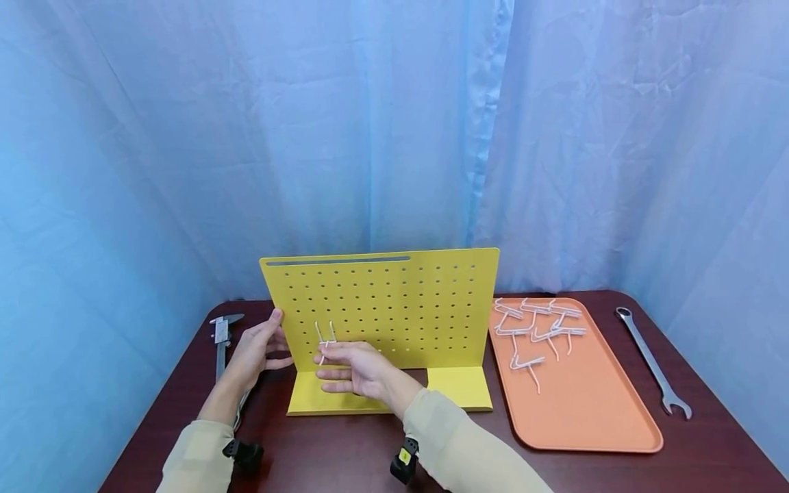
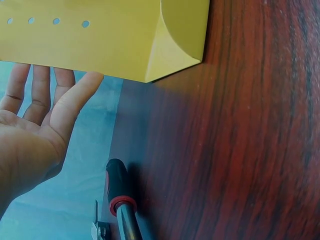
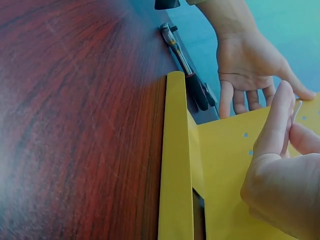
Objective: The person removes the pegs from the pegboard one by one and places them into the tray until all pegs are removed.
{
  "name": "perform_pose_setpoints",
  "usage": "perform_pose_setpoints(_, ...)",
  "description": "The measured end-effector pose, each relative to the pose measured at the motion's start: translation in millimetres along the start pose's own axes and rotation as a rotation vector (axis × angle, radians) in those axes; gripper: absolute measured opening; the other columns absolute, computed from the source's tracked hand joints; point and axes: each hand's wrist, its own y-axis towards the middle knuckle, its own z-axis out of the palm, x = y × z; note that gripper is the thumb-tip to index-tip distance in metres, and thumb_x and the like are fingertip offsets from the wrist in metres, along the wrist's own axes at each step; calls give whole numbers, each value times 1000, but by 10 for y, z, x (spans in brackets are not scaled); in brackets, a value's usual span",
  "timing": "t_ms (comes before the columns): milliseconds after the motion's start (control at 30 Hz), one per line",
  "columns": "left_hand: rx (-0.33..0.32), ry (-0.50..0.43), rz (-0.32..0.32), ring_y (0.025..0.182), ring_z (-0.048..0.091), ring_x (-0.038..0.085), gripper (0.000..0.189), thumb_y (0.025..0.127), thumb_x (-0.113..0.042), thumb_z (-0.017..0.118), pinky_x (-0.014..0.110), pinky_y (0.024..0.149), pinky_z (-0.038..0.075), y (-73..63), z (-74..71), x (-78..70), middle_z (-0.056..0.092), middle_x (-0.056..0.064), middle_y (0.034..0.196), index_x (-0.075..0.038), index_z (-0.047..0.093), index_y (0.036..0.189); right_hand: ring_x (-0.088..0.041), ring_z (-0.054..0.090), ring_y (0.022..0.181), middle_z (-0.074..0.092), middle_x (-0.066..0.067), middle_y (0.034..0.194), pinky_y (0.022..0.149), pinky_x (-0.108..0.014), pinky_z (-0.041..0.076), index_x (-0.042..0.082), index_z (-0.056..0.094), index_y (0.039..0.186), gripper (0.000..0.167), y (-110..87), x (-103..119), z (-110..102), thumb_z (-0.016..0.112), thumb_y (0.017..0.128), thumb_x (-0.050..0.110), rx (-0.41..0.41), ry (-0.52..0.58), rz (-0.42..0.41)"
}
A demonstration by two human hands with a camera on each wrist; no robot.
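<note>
A yellow pegboard (image 1: 425, 294) stands on the table, its front rows of round holes facing me. At its left edge is my left hand (image 1: 249, 352), with the thumb at the edge and the fingers behind the board, steadying it. My right hand (image 1: 366, 370) pinches a white double-prong hook (image 1: 328, 341) between thumb and index finger in front of the lower left holes. The hook's two prongs point upward; whether they touch the board I cannot tell. In the right wrist view, the fingers mostly cover the hook (image 3: 297, 111).
On the right, an orange tray (image 1: 585, 411) bears several white hooks (image 1: 529, 363). Beyond it lies a combination wrench (image 1: 653, 366). A caliper (image 1: 220, 335) is at the left, near a ratchet (image 2: 119, 185) with a black and red handle. Curtains (image 1: 370, 137) surround the table.
</note>
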Motion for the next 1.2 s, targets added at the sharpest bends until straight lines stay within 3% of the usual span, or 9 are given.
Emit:
perform_pose_setpoints(267,-8,4,-7,91,71,25,65,98,-64,53,45,77,61,6,-2,4,71,15,101,-1,66,102,-19,72,86,72,-9,108,87,-46,58,-3,61,132,36,14,0,-23,65,101,16,10,29,8)
perform_pose_setpoints(567,-11,8,-1,92,71,27,64,99,-63,53,45,76,61,-2,-3,30,70,16,102,0,66,102,-15,72,84,72,-10,101,94,-41,55,-13,56,133,35,4,9,41,59,102,2,-19,126,-10)
perform_pose_setpoints(700,-3,10,-13,91,71,25,65,99,-63,52,45,76,61,-13,7,28,70,16,101,0,66,105,-15,72,81,69,-19,116,93,-41,56,-11,56,134,36,-90,34,147,60,101,3,-12,104,-11)
perform_pose_setpoints(800,-2,11,-21,90,71,24,66,99,-64,51,45,76,61,-14,13,22,70,15,100,0,66,106,-15,72,81,62,-24,130,89,-40,57,-8,56,137,39,-181,87,247,62,101,5,34,77,-5)
perform_pose_setpoints(867,-5,10,-23,89,71,24,66,98,-64,51,45,75,61,-9,13,17,70,15,99,0,66,106,-15,72,81,62,-23,132,86,-38,59,-6,56,138,40,-234,139,301,63,101,7,64,64,-5)
perform_pose_setpoints(1200,-4,-2,-15,89,71,24,64,98,-64,53,45,76,61,-6,-4,-3,71,14,100,-2,66,102,-19,73,83,70,-10,114,77,-38,61,-4,58,136,38,-451,367,216,65,100,9,113,-21,-53)
